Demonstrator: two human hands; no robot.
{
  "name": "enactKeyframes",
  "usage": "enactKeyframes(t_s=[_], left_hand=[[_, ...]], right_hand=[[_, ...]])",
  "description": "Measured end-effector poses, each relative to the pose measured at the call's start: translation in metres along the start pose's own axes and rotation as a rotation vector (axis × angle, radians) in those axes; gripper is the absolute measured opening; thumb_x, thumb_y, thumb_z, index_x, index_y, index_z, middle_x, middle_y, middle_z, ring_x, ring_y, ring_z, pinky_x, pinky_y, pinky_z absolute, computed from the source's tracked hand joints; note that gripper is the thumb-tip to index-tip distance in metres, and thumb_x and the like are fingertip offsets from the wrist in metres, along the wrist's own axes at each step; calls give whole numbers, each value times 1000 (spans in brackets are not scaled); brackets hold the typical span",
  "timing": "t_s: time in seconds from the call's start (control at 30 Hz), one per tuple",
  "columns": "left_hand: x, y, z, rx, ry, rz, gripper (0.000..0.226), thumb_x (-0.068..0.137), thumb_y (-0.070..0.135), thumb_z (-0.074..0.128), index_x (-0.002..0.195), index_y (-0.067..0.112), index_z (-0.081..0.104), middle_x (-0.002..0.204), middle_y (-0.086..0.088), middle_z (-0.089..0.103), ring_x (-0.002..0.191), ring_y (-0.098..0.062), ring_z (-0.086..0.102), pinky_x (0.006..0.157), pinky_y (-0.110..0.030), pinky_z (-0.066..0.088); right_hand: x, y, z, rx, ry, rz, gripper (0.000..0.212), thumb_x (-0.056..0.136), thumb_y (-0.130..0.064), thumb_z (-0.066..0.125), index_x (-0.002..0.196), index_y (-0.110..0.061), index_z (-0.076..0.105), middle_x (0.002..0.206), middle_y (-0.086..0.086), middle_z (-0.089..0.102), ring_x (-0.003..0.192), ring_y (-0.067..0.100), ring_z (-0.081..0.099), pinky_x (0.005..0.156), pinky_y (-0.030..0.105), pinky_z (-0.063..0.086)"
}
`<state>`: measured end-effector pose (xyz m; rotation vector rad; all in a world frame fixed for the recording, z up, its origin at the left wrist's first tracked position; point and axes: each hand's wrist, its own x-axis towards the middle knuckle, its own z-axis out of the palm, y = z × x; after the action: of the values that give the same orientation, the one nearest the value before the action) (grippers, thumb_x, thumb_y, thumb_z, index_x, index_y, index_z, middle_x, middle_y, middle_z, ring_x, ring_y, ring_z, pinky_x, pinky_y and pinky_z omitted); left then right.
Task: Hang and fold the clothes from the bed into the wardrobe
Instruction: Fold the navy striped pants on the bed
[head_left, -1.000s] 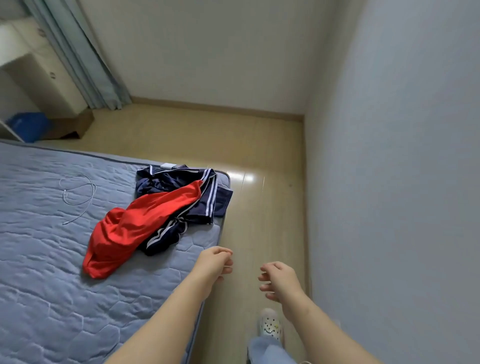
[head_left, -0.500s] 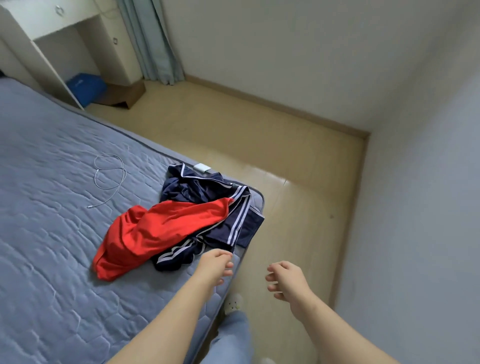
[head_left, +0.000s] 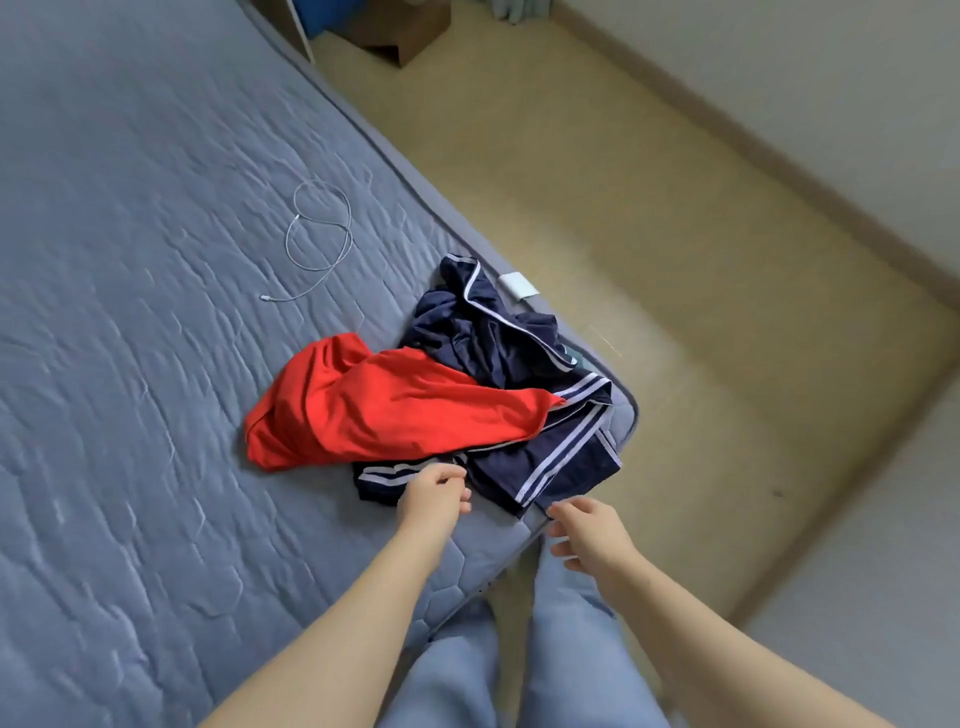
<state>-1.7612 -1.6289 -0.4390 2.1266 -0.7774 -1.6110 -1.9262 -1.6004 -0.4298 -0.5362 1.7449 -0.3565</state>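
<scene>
Two hands reach over the near corner of the bed (head_left: 156, 364). The left hand (head_left: 434, 496) has its fingers curled in toward the thumb, right over the white-striped hem of the navy garment (head_left: 519, 364). Whether they pinch the cloth or only hover above it cannot be told. The right hand (head_left: 592, 530) holds nothing. Its fingers are loosely spread and slightly bent, just beside the garment's nearest corner at the mattress edge.

The red garment (head_left: 395, 410) lies crumpled across the navy one, both heaped on the quilted blue-grey bed at that corner. Farther in, well apart from the clothes, a thin white cable (head_left: 322, 234) lies in loose loops. A small white block (head_left: 517, 286) sits at the bed's edge just beyond the navy garment, too blurred to read any marking. Light blue trousers (head_left: 561, 649) stand against the bed on the tan floor (head_left: 623, 208).
</scene>
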Motion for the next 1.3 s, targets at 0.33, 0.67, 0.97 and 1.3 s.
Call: enactKeyframes(t_s=[0.33,0.67,0.97,1.3], left_hand=[[97,-45,56,-183,76,-394,21,93,12,43,83,26,56,76,2,60,64,-11,56,59,-23,41],[198,-95,106,-274,311,-456,40,90,21,56,128,16,45,114,2,51,104,-20,51,88,-30,41],[214,-108,122,-252,255,-369,12,93,23,53,100,13,53,88,4,53,85,-15,49,65,-26,38],[154,-112,76,-328,354,-343,29,88,29,60,71,11,44,71,-2,45,64,-13,39,57,-26,30]], right_hand=[[148,-6,8,-535,-187,74,25,88,-18,43,89,3,55,76,6,53,73,21,48,63,27,35],[258,29,26,-1285,-260,-490,46,87,-26,48,133,-27,43,135,-4,42,122,24,35,95,35,32],[293,50,9,-1691,-142,-706,84,84,-29,59,146,-37,3,147,-1,20,138,32,14,111,43,17],[245,23,32,-1222,-216,-607,28,79,-11,50,105,-18,57,102,1,61,101,27,52,78,32,30]])
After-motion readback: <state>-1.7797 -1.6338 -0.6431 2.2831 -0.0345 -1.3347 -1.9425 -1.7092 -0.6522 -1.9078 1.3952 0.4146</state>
